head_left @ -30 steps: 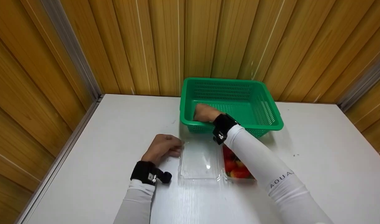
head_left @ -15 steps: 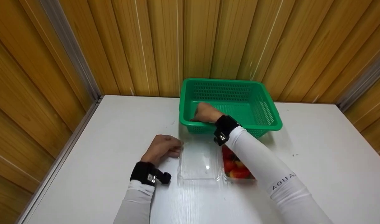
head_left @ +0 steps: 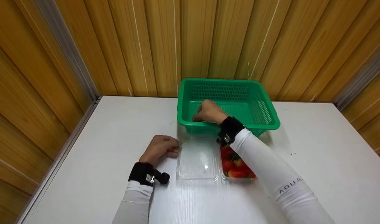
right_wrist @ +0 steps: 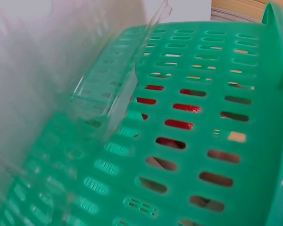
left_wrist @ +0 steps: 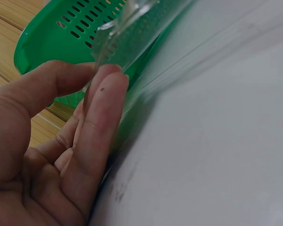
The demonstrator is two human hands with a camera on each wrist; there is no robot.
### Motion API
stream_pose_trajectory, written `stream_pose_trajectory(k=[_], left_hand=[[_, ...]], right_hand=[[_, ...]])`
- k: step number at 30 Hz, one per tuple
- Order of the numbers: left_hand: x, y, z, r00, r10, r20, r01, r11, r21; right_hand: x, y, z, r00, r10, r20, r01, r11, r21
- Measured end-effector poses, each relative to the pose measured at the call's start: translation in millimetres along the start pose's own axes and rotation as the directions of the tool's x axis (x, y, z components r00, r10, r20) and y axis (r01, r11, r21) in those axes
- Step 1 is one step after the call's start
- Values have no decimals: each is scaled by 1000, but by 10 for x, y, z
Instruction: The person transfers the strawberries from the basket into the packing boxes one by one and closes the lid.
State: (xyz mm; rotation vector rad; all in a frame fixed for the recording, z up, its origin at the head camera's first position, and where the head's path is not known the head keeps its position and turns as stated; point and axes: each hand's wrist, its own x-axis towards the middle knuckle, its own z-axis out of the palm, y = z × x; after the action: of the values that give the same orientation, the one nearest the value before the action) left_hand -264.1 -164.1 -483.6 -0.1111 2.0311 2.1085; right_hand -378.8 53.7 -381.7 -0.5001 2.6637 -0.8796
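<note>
With thumb and fingers, my left hand (head_left: 160,147) pinches the edge of the open clear plastic lid (head_left: 198,160); the left wrist view shows the lid's rim (left_wrist: 115,35) between the fingertips. That lid is attached to a clear container, where several red strawberries (head_left: 236,172) lie partly behind my right forearm. My right hand (head_left: 211,112) reaches over the near wall of the green basket (head_left: 229,127). Inside, its curled fingers grip a strawberry (head_left: 194,118), of which only a bit of red shows. Through the basket's slots, the right wrist view catches the red strawberry (right_wrist: 179,124) and parts of the fingers.
The basket stands at the back of a white table (head_left: 127,121), close to a wood-patterned wall (head_left: 165,46). The container and its lid lie in front of the basket. A side wall (head_left: 22,93) rises along the left table edge.
My right hand has shifted slightly right and up inside the basket, and red now shows at its fingertips. The left hand keeps its hold on the lid.
</note>
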Motion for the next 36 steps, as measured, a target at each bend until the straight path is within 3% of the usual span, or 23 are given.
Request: stream_pose_trajectory(k=[8, 16, 26, 36], left_hand=[[7, -14, -13, 1000, 2, 14, -1, 999, -38], [9, -26, -21, 1000, -7, 6, 7, 1000, -30], [40, -21, -24, 1000, -2, 9, 2, 1000, -21], [29, -15, -65, 1000, 0, 19, 0, 1000, 19]], right_hand=[[-134, 64, -32, 998, -17, -67, 22, 997, 69], [-276, 145, -65, 980, -96, -172, 111, 991, 81], [-412, 176, -110, 965, -88, -248, 102, 994, 46], [-574, 226, -122, 948, -62, -312, 102, 988, 116]])
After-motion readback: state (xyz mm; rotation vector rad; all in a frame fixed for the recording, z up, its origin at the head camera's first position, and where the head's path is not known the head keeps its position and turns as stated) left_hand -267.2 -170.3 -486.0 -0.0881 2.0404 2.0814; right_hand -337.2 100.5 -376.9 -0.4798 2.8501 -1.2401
